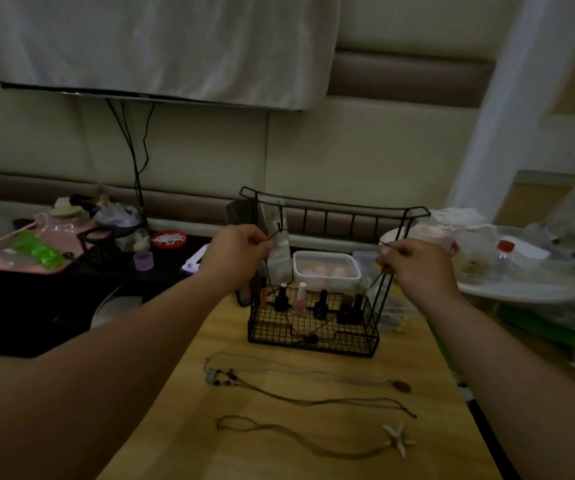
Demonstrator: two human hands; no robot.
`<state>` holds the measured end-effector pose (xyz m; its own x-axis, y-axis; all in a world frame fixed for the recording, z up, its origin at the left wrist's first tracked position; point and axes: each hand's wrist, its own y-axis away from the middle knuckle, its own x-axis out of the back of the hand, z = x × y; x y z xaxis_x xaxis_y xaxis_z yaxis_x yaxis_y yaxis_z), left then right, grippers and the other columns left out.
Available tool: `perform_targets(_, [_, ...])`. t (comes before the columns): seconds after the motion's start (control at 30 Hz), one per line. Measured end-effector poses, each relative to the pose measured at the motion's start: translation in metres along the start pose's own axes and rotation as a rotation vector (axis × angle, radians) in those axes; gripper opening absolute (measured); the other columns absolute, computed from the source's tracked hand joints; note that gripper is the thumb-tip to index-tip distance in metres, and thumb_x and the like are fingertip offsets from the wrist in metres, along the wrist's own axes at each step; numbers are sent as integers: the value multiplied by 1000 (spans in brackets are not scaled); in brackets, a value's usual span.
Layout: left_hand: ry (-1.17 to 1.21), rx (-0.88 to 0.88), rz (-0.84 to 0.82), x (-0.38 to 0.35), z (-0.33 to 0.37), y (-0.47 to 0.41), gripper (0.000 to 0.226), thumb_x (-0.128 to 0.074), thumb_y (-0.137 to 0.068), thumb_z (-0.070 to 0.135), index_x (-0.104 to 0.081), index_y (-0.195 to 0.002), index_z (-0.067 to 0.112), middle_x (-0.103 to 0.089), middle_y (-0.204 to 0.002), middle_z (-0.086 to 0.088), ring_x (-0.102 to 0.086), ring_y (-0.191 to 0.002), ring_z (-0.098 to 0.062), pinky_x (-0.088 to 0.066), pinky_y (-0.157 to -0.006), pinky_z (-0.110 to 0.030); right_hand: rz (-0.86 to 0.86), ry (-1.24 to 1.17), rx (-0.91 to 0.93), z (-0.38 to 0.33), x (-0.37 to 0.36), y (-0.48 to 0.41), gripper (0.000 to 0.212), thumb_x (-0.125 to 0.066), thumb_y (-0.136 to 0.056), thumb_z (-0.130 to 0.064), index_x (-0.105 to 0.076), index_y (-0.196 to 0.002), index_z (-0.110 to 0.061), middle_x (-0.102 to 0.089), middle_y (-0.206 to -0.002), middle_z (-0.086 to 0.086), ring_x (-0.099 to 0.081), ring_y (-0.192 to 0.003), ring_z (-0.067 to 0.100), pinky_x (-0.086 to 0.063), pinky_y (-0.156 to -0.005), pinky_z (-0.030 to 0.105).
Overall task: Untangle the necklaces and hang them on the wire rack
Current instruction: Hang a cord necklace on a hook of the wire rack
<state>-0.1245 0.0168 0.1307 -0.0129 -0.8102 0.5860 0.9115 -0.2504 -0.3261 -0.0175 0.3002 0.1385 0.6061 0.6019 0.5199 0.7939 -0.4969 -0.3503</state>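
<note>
A black wire rack (334, 209) with a mesh basket stands on the wooden table (279, 445). My left hand (237, 252) pinches one side of a black cord necklace (308, 337) near a hook at the rack's left. My right hand (414, 268) pinches the cord's other side by the rack's right post. The cord hangs down in a V, and its dark pendant dangles in front of the basket. Three more necklaces lie on the table: a thin one with an oval brown pendant (402, 385), a brown beaded cord (313, 400), and a brown cord with a white starfish (398, 441).
Nail polish bottles (301, 296) stand in the basket. A clear lidded box (325, 271) sits behind the rack. A pink tray (36, 251) with clutter is at the left, a white round table (521, 289) with a bottle and bags at the right.
</note>
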Motion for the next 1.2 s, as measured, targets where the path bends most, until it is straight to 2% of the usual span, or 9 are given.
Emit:
perform_targets(0.17, [-1,14,-43,-7,-8,13,12,-65,-102,33,-71,-103,22,-70,-90,1,-68,-80,-16,-53,-62,-30,-28,20,-39,11,-8,10,28,-65,-98,-40,-79,-108,-18,-78,-93,-4,-74,-90,19,-61,-86,49])
perform_targets(0.3, [19,40,-69,-14,-16,19,9,-65,-102,31,-70,-102,25,-70,-92,0,-69,-84,-16,-58,-68,-34,-24,32,-62,19,-13,15,24,-65,-98,-38,-78,-102,-18,-77,-89,-2,-73,-87,22,-60,-85,53])
perform_targets(0.47, [41,80,-75,-27,-20,20,5,-66,-101,31,-70,-98,29,-73,-89,2,-71,-81,-16,-63,-78,-44,-46,22,-55,26,-21,22,19,-65,-101,-31,-77,-103,-16,-76,-92,1,-73,-88,23,-57,-77,38])
perform_targets(0.63, [88,108,-127,-31,-19,28,22,-65,-102,31,-69,-123,26,-71,-110,5,-69,-93,-10,-58,-77,-31,-54,-2,-61,27,-25,31,18,-65,-100,-31,-75,-111,-21,-74,-100,0,-71,-93,22,-59,-87,45])
perform_targets(0.77, [81,114,-115,-26,-17,46,26,-65,-102,26,-65,-127,22,-71,-109,3,-69,-96,-12,-61,-87,-37,-33,-63,-97,31,-23,46,7,-68,-98,-29,-67,-101,-23,-71,-96,1,-70,-92,23,-59,-86,48])
perform_targets(0.9, [3,110,-120,-27,-22,81,7,-64,-103,26,-66,-109,23,-69,-96,4,-65,-87,-10,-50,-66,-25,-96,-10,-93,45,-25,78,9,-68,-98,-28,-67,-90,-23,-72,-90,2,-69,-89,23,-59,-85,51])
perform_targets(1.0, [-64,105,-213,-35,-35,110,2,-67,-101,24,-68,-102,25,-69,-95,6,-64,-86,-8,-45,-63,-23,-248,100,-23,57,-32,107,5,-69,-98,-27,-71,-95,-24,-72,-94,-4,-68,-92,19,-56,-81,40])
perform_targets(1.1, [-244,31,-372,-46,-46,135,11,-69,-99,31,-73,-109,27,-69,-104,8,-65,-96,-14,-52,-72,-28,-379,239,79,67,-42,132,8,-67,-99,-26,-74,-103,-27,-70,-102,-8,-63,-98,13,-46,-81,30])
perform_targets(1.2, [-465,-57,-499,-56,-49,145,26,-66,-98,43,-70,-123,34,-66,-121,10,-61,-112,-16,-50,-99,-43,-498,364,140,68,-51,143,20,-68,-98,-28,-75,-116,-24,-69,-114,-6,-61,-104,13,-49,-86,31])
